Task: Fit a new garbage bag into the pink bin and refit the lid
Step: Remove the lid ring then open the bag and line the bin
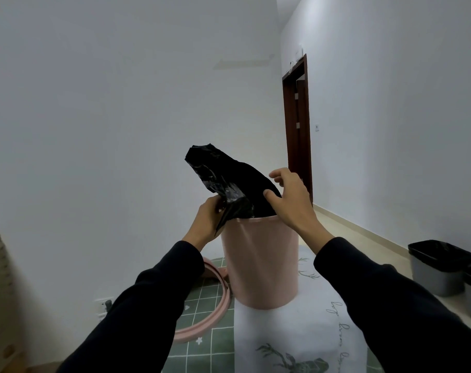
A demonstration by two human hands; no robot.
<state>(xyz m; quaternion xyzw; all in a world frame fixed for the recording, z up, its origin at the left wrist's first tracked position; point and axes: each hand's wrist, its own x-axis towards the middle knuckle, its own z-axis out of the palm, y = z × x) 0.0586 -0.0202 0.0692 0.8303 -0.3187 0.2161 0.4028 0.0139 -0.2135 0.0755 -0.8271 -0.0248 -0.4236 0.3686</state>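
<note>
Head view: round pale-pink plastic bin (258,265) stands upright on the cloth-covered counter (296,332). Black crinkled plastic garbage bag (229,173) sits partly inside, most of it rising above the rim, probably being opened before its mouth goes over the rim. Left hand (206,224), wrist bent, grips the bag's edge at the left rim. Right hand (290,200) holds nothing, fingers spread, thumb against the film. Pink ring-shaped lid (227,292) lies left of the bin, not yet refitted.
</note>
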